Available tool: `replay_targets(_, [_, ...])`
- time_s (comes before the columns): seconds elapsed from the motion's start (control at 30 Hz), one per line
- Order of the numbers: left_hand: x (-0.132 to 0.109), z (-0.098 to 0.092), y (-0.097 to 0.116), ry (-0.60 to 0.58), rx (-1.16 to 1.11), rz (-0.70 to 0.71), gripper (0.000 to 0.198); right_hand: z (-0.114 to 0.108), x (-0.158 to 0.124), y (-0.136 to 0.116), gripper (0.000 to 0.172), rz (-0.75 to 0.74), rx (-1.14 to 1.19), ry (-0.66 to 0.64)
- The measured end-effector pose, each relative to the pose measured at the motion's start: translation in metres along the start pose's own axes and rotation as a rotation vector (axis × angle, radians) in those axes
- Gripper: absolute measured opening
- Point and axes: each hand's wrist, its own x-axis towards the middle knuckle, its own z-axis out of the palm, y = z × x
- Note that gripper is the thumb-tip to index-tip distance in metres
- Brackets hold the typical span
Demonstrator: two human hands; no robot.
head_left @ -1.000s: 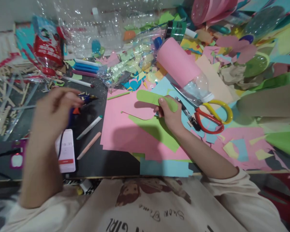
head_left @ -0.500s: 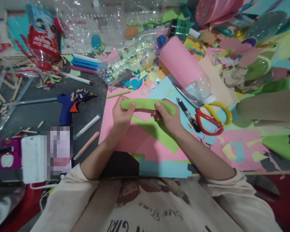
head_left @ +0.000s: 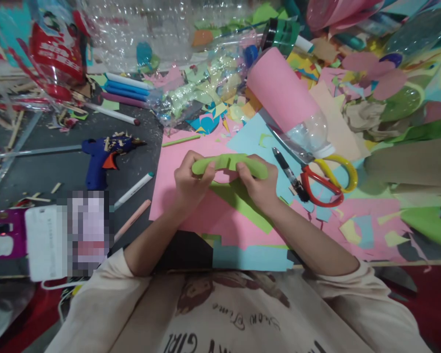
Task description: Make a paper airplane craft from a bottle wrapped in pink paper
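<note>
Showing at ten o'clock, red-labelled bottle (head_left: 57, 56): well apart from the hands, its red cap toward six; what it holds cannot be told.
Blue glue gun (head_left: 95, 152): at nine o'clock, nozzle toward three, clear of both hands.
Left hand (head_left: 191, 184): fingers curled behind, thumb in front, pinching the nine-o'clock half of the strip.
Green paper strip (head_left: 222, 161): between the hands over the pink sheet (head_left: 165, 191), long axis nine to three, middle bowed toward twelve; both hands touch it, so neither is nearer.
Right hand (head_left: 259, 184): a mirrored pinch, nearly closed on the three-o'clock half.
Pink-wrapped bottle (head_left: 277, 88): at one o'clock, long axis eleven to five, clear capped end toward five; the wrap hides any contents.
</note>
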Motion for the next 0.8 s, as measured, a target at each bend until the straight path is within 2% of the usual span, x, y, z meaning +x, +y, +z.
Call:
replay_targets(0.17, [-0.0018, 0.0007, 0.0035, -0.018, 0.066, 0.087, 0.033, 0.003, -0.0003, -0.0065, 0.034, -0.05, -0.122, -0.076])
replay_targets(0.33, [-0.0011, -0.0004, 0.004, -0.049, 0.103, 0.089, 0.035, 0.0028, -0.0007, -0.0049, 0.034, -0.112, -0.165, -0.07])
replay_targets(0.57, [-0.0012, -0.0011, 0.0045, -0.077, 0.099, 0.104, 0.041, 0.0024, -0.0031, -0.006, 0.034, -0.017, -0.182, -0.105])
replay_targets(0.8, [-0.0013, -0.0002, 0.0042, -0.083, 0.095, 0.096, 0.041, 0.0026, -0.0038, -0.0053, 0.035, 0.002, -0.185, -0.124])
